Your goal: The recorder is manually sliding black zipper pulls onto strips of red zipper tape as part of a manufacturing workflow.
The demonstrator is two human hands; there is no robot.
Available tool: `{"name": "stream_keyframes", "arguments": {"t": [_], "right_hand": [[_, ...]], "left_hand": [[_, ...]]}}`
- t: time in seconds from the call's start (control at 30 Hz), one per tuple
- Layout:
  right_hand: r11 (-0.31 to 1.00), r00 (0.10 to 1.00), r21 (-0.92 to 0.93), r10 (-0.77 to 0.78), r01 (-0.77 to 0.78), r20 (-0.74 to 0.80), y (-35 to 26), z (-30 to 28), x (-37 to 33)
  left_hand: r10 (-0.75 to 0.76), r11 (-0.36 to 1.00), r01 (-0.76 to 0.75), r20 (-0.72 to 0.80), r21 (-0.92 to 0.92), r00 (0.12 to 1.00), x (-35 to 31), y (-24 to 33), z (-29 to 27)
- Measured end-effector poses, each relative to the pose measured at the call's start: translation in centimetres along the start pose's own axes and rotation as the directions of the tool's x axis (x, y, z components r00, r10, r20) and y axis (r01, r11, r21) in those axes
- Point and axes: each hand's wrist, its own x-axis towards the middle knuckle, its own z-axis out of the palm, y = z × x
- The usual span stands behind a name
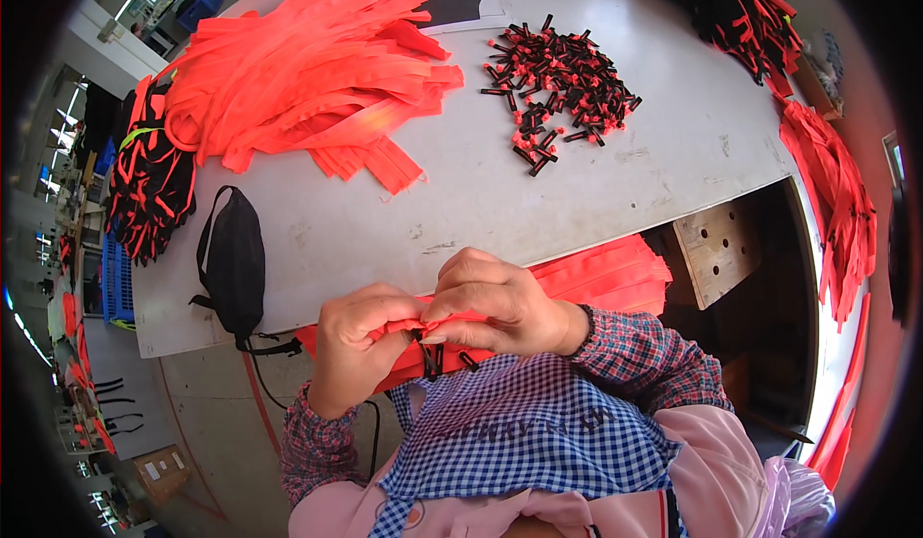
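Note:
Both hands are close together over my lap, at the near edge of the table. My left hand [348, 346] pinches one end of a coral-red zipper strip [402, 325] between thumb and fingers. Just beside it, my right hand [495, 305] is closed on the same strip, thumb against fingertips. A small dark piece shows between the two thumbs; its exact shape is hidden. Below the fingers, a few short black zipper pulls [469, 361] lie over red fabric. More coral-red strips [615, 274] lie across my lap, reaching under the table edge on the right.
On the white table [385, 235] lie a large heap of coral-red strips [298, 76] and a pile of black-and-red pulls [567, 86]. A black pouch [236, 259] with a strap sits at the left edge. Black-and-red bundles [154, 182] flank the heap; a wooden board [716, 250] stands under the table.

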Motion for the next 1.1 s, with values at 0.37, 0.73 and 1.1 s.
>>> {"name": "stream_keyframes", "arguments": {"t": [0.37, 0.73, 1.1], "right_hand": [[0.970, 0.989, 0.194, 0.148, -0.146, 0.005, 0.1, 0.1, -0.6], [0.935, 0.967, 0.249, 0.245, -0.253, 0.065, 0.3, -1.0, 0.6], [0.819, 0.895, 0.379, 0.440, -0.431, 0.066, -1.0, 0.9, 1.5]], "left_hand": [[-0.053, 0.985, 0.058, 0.035, -0.160, 0.998, 0.3, -0.7, 0.5], [-0.112, 0.977, 0.115, 0.028, -0.179, 0.993, 0.9, 0.5, -0.5], [-0.137, 0.947, 0.165, 0.118, -0.276, 0.984, 1.2, -0.3, -1.4]]}}
